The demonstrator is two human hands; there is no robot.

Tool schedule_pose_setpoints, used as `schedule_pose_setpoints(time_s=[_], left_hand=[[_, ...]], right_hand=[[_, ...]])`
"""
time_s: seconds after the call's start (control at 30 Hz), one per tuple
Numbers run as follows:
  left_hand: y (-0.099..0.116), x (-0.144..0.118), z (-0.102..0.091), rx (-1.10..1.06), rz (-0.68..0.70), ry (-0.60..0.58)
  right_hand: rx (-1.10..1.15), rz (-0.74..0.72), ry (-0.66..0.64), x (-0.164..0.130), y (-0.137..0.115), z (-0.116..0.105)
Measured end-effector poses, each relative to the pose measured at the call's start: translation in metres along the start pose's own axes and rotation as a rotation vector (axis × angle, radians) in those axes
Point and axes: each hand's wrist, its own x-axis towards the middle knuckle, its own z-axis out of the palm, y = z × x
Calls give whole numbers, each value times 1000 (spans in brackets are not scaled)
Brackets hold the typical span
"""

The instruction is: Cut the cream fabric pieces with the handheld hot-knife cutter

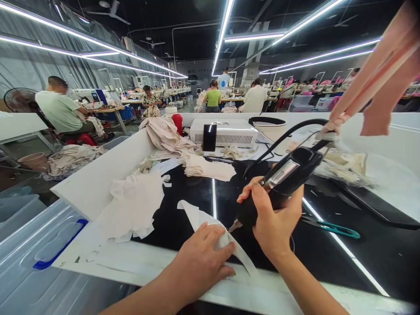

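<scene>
A thin white fabric piece (241, 251) lies at the front of the black tabletop, one long edge slightly raised. My left hand (205, 258) has its fingers curled over this piece and grips it, though the contact under the fingers is hidden. My right hand (275, 214) is wrapped around a black corded hand tool (293, 170) with a silver lever along its side. Its pointed metal tip (234, 225) reaches the fabric edge just beyond my left fingers. Pink cloth strips (370, 83) are tied to the tool's upper end.
White fabric pieces (134, 203) lie left, with a neat stack (206, 167) farther back. Teal-handled scissors (341, 228) rest right of my hand. A phone (209, 137) leans on a vented white box (241, 131). White side panels (108, 175) edge the table; people sit sewing beyond.
</scene>
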Motion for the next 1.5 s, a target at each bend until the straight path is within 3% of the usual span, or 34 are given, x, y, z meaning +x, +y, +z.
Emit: schedule_pose_setpoints(time_s=[0.3,0.5,0.6,0.77,0.87,1.0,1.23,1.5], left_hand=[[0,3,-10,-80,-19,-57],[-36,-5,-26,-82,-27,-153],[-43,-5,-32,8,-102,-200],[-14,12,-35,193,-266,-287],[3,20,-37,139,-331,-308],[9,22,-45,33,-383,-328],[3,21,-48,101,-293,-284],[10,35,-17,-36,138,-125]], right_hand=[[-27,-4,-39,2,8,2],[-30,-4,-20,12,-1,-7],[-12,9,-13,12,-13,-13],[1,61,-39,2,-26,-24],[-12,60,-40,-3,-27,-30],[-27,46,-18,-4,-24,-36],[-15,44,-17,-6,-20,-38],[-21,26,-29,-7,-19,-38]])
